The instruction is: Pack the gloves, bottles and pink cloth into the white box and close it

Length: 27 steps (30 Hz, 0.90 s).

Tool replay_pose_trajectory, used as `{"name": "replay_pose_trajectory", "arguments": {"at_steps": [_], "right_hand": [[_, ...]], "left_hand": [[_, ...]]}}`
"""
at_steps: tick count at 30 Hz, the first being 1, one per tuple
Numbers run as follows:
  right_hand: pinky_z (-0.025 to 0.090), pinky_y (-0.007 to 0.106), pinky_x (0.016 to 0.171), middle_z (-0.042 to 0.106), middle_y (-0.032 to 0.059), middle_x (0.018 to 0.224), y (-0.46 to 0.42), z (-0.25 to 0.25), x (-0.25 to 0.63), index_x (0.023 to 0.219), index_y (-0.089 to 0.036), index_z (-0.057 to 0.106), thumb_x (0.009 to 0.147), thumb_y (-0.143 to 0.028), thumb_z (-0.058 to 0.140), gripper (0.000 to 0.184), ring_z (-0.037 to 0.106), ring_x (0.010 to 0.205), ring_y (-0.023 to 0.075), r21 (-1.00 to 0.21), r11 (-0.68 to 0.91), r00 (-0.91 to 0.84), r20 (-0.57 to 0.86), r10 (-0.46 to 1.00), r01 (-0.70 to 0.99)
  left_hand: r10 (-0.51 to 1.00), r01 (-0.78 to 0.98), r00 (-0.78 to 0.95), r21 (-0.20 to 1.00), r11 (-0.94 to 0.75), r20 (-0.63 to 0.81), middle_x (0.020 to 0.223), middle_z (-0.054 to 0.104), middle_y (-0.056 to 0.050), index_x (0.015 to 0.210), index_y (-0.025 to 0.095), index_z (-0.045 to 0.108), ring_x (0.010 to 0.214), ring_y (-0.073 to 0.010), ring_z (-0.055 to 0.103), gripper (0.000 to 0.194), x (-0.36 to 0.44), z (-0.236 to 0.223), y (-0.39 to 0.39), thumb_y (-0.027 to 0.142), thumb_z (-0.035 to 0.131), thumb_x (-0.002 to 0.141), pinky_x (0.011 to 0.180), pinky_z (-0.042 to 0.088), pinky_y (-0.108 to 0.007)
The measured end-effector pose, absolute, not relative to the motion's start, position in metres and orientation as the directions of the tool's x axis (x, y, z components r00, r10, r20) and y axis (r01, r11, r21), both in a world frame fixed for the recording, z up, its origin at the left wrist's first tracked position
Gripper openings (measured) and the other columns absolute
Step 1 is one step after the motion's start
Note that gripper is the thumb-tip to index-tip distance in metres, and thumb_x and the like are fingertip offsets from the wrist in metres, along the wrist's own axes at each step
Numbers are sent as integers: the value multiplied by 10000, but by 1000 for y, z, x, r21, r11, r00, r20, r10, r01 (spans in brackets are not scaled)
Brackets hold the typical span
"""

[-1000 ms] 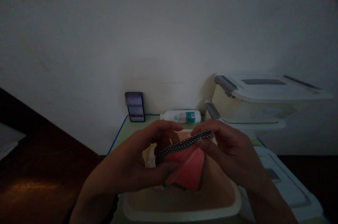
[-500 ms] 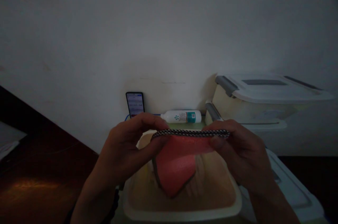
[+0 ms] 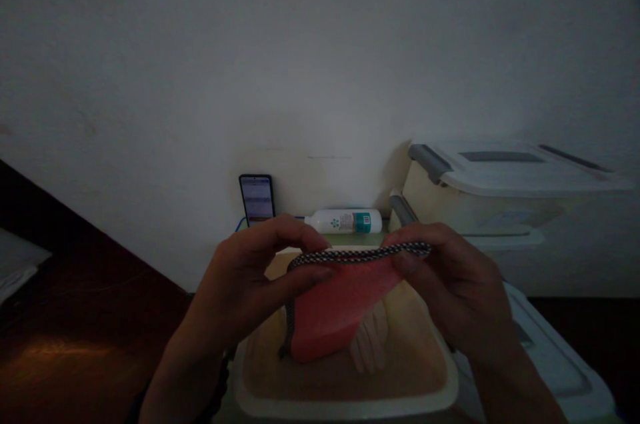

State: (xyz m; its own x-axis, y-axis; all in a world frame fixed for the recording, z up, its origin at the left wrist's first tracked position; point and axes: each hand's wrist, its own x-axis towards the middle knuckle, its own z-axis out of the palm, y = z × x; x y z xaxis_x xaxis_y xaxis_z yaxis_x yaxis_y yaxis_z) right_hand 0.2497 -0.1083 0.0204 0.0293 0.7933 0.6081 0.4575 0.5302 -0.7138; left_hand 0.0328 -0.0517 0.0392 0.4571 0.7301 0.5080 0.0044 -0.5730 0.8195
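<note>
Your left hand (image 3: pixel 245 284) pinches the black-and-white braided edge of a red cloth (image 3: pixel 325 317) between thumb and fingers, and your right hand (image 3: pixel 450 284) grips the right end of that same edge. You have the cloth hanging over the tub (image 3: pixel 345 409), partly in front of a pale, pleated thing (image 3: pixel 370 341) inside it. Beyond the tub's far rim you can see a strip of green surface (image 3: pixel 356 239) with a blue border. On it, beyond the tub, a white bottle (image 3: pixel 345 221) lies on its side; farther left, a phone (image 3: pixel 257 199) stands tilted near the wall (image 3: pixel 320 77). To the tub's right sits a low white lid (image 3: pixel 555 357), with stacked pale boxes (image 3: pixel 480 211) behind. Left of the tub, your dim room shows dark reddish floor (image 3: pixel 75 351) catching a patch of light.
</note>
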Motion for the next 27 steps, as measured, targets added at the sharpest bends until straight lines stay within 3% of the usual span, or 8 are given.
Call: {"name": "replay_pose_trajectory", "arguments": {"at_steps": [11,17,22,27], "right_hand": [[494,231,633,665,-47,802,-108,22,248,931,-313,619,886,-215,557,124,607,730,116,-709,539,21,614,789,455],[513,226,596,664,-33,766,-108,22,247,907,-283,625,876,-199,562,110,620,689,121,-711,555,46,632,774,431],[484,164,535,640,-48,726,-109,22,244,907,-279,624,878,-200,559,106,589,620,86,-731,565,83,636,767,381],[368,166,372,513,-61,562,-110,19,244,884,-296,636,892,-298,558,78,445,442,79,-804,504,177,572,801,315]], "left_hand": [[729,27,453,809,-587,514,804,635,18,843,231,650,782,-124,585,95,34,41,-51,163,689,789,704,451,-219],[736,18,464,825,-565,494,794,636,47,849,231,641,766,-84,590,76,34,42,-52,173,671,810,690,450,-162],[735,79,565,863,-500,374,891,668,40,969,228,608,792,-87,617,198,32,41,-49,203,694,793,686,474,-153],[637,299,755,782,-547,157,973,692,8,1059,226,607,879,-158,633,294,33,38,-48,304,694,789,772,493,-242]]}}
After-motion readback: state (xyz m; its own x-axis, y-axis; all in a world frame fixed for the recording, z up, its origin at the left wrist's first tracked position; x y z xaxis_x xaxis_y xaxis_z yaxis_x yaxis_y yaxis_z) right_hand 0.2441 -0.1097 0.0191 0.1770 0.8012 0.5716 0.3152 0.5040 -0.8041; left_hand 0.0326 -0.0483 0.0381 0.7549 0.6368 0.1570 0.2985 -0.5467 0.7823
